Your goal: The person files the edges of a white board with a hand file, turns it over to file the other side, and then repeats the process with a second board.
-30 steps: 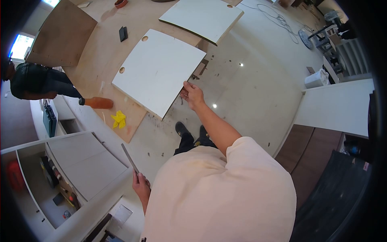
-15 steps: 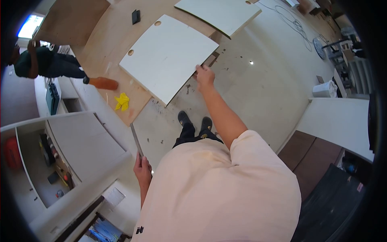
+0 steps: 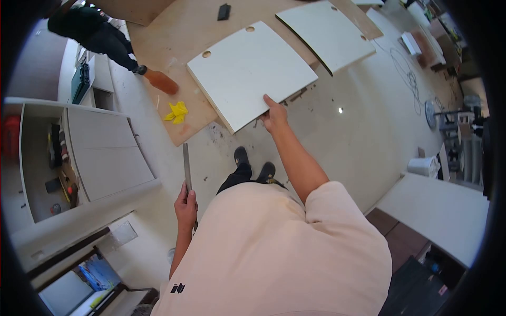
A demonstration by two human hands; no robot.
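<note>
My right hand (image 3: 274,115) grips the near edge of a white square panel (image 3: 247,71) with two round holes, which lies on a brown plywood sheet (image 3: 179,31) on the floor. A long, thin grey metal file or rule (image 3: 186,168) points forward from my left hand (image 3: 186,204), which holds it low at my left side. My black shoes (image 3: 254,166) stand on the pale floor just behind the panel.
A second white panel (image 3: 329,31) lies beyond the first. A yellow rag (image 3: 176,112) and a small black block (image 3: 224,11) sit on the plywood. Another person (image 3: 100,31) stands at upper left. A white cabinet (image 3: 79,152) lies at left, cables (image 3: 408,73) at right.
The view has swung, so the panel now sits higher and more central. My right hand has shifted along the panel's near edge. My left hand has raised the metal strip more upright.
</note>
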